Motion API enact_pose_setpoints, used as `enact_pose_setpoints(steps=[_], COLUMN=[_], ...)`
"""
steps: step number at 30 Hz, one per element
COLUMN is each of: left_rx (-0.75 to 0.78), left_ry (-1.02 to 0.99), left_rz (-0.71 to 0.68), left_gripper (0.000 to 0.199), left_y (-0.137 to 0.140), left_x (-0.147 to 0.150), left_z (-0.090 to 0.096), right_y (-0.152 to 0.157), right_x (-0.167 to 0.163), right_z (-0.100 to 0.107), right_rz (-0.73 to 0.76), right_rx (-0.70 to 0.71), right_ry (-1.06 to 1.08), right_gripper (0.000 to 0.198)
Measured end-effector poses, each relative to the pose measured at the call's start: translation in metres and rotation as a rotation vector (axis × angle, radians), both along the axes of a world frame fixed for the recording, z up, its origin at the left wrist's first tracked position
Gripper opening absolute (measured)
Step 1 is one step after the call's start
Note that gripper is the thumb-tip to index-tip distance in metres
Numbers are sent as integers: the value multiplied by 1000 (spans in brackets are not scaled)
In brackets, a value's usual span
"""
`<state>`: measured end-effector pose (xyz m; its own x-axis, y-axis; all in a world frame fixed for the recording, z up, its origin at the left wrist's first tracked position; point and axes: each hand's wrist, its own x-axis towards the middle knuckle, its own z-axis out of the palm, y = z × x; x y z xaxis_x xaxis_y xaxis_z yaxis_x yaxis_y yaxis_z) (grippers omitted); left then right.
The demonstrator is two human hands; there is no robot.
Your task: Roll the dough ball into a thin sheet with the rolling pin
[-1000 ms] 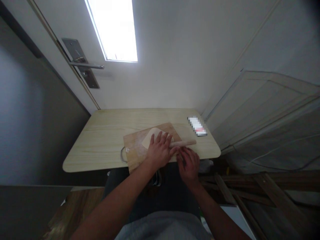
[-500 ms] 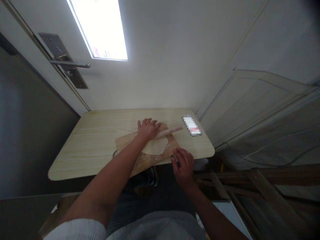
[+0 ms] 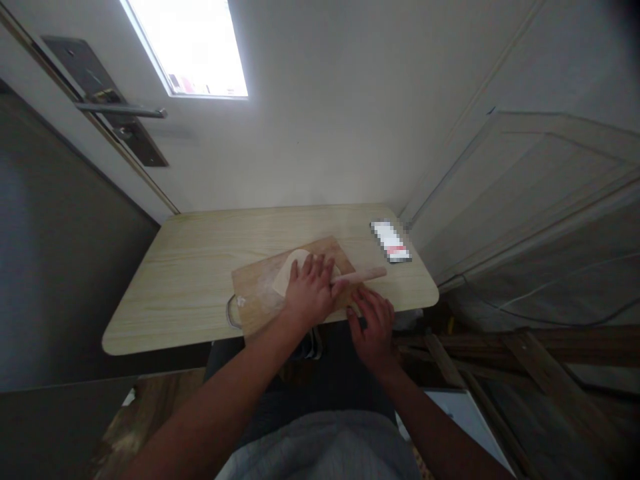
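Note:
A sheet of pale dough [image 3: 284, 275] lies on a floured wooden cutting board [image 3: 260, 300]. My left hand [image 3: 311, 288] rests over the dough with its fingers stretched out and apart. A rolling pin [image 3: 367, 275] pokes out to the right from beside that hand's thumb; its left part is hidden under the hand. Close to the board's front right corner is my right hand [image 3: 374, 327], fingers loosely extended and thumb apart, its fingertips at the board's edge just below the pin. Whether they press on the board is hard to see.
The board and a phone [image 3: 391, 241] lie on a light wooden table [image 3: 190, 267] with rounded corners. A metal handle [image 3: 231, 312] sticks out at the board's left end. Behind the table stands a white door with a lever handle [image 3: 123, 110]. Wooden beams [image 3: 480, 343] are at the right.
My left hand has come nearer and to the right, and the rolling pin has shifted the same way. More of the dough's far left part shows. My right hand is about where it was.

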<state>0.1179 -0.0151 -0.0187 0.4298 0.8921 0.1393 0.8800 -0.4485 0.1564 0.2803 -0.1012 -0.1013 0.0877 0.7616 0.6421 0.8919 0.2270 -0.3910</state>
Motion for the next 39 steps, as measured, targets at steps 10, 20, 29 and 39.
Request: enact_pose_setpoints(steps=[10,20,29,39], left_rx=[-98,-99,4,-160], left_ry=[35,-13,-18,-21], left_rz=[-48,30,-23,17], left_gripper=[58,70,73,68], left_y=[75,80,28,101], left_x=[-7,-4,1,-3], left_z=[0,-2,0,-7], right_y=[-1,-1,-2,-2], right_x=[0,-1,-1,-2], right_z=[0,3,10,7], right_rz=[-3,-3,26,14], right_rx=[-14,-6,-54,-32], right_ry=[-7,6,15,15], right_gripper=[29,30,32,28])
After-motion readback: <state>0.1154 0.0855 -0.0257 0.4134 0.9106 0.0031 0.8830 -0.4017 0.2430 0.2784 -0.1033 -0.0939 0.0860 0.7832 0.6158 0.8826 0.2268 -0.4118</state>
